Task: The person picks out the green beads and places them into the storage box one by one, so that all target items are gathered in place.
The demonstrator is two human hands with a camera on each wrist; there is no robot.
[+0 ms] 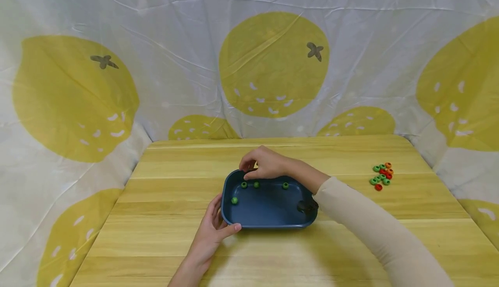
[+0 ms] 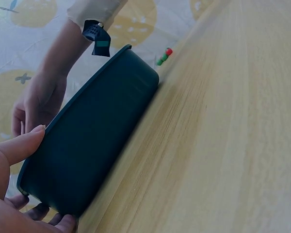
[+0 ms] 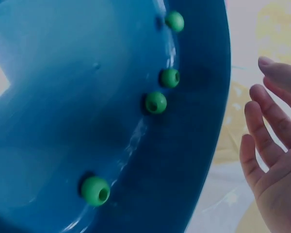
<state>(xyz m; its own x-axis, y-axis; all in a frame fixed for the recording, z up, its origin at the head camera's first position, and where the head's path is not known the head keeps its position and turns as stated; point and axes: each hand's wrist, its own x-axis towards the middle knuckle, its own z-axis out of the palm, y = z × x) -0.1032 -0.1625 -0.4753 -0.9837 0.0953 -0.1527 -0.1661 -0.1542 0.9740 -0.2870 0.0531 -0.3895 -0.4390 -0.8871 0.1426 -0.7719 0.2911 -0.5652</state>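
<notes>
The tray (image 1: 267, 211) is coloured dark blue, the beads within (image 3: 90, 189) green; the beads at right (image 1: 378, 187) are coloured green, red and orange. The desk (image 1: 163, 217) is grained in pale yellow, the white cloth (image 1: 179, 53) printed with yellow fruit (image 1: 273, 66), the sleeve (image 1: 362, 217) coloured beige.

The tabletop (image 1: 156, 235) is yellowish wood, kinda streaky grain running side to side, rounded far corners. There's a dark blue tub (image 1: 269, 226) sitting around the middle, and well off to its right a loose little cluster of green, red and orange beads (image 1: 383, 177).
</notes>
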